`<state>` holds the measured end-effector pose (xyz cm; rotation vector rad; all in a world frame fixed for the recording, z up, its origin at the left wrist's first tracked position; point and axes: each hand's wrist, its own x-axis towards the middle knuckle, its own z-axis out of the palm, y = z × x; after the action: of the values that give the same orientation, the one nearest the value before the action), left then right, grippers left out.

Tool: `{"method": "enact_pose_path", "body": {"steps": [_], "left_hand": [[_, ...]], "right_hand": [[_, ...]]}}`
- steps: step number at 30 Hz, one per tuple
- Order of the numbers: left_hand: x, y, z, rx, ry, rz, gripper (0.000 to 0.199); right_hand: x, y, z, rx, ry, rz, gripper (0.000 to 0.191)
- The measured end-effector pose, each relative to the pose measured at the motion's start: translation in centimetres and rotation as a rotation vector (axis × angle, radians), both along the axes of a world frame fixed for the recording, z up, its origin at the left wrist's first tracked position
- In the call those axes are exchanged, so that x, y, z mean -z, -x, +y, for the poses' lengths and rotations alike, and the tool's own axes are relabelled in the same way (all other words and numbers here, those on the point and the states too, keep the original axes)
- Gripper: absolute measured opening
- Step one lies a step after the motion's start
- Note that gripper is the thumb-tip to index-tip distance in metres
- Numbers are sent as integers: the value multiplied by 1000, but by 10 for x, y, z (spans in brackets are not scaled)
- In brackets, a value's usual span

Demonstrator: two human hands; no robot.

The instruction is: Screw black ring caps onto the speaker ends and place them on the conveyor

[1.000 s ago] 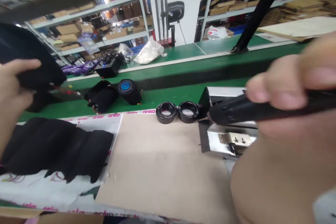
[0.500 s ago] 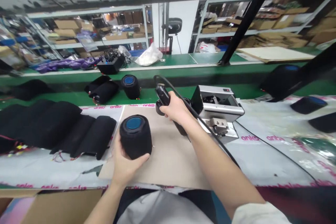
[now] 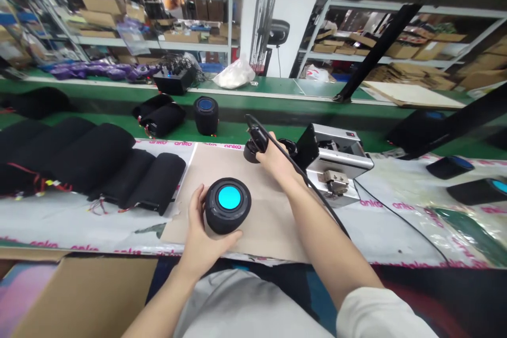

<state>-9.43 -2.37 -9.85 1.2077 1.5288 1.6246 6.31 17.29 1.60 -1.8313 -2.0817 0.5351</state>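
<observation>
My left hand (image 3: 206,243) is wrapped round the left and near side of a black fabric cylinder (image 3: 227,216), whose round top is light blue and tilts toward me. It is over a beige board (image 3: 273,227). My right hand (image 3: 275,158) grips a black corded tool (image 3: 258,138) near the board's far edge. The tool's cable passes over my right forearm. Just right of that hand is a silver and black machine (image 3: 336,153) with a metal block on its near side.
Several black padded covers with wires (image 3: 95,156) lie at the left. Another black cylinder (image 3: 206,116) stands on the green surface behind the board. Black cylinders (image 3: 475,190) lie at the right. A slanted black post (image 3: 376,55) rises behind the machine.
The held cylinder has moved right in view and its top is tilted more toward me, now showing bright light blue instead of dark blue. The camera view has shifted.
</observation>
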Motion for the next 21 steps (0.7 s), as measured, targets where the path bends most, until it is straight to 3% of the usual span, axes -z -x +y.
{"method": "enact_pose_path", "body": {"steps": [5,8,11,15,21], "left_hand": [[-24,4,6,32,-50,91,122],[-30,10,5,41,-69,95,114],[-32,17,1,58,-99,106,105],[-32,25,-3,81,-141,191,104],[-28,42,5,144,-239,196,103]], "right_hand": [[-11,-11,-38,-120,39,136,47],[-2,-26,-64,-227,94,222,56],[12,-46,-85,-250,181,263,59],[20,-78,-104,-152,277,318,54],[4,-104,-119,71,360,462,46]]}}
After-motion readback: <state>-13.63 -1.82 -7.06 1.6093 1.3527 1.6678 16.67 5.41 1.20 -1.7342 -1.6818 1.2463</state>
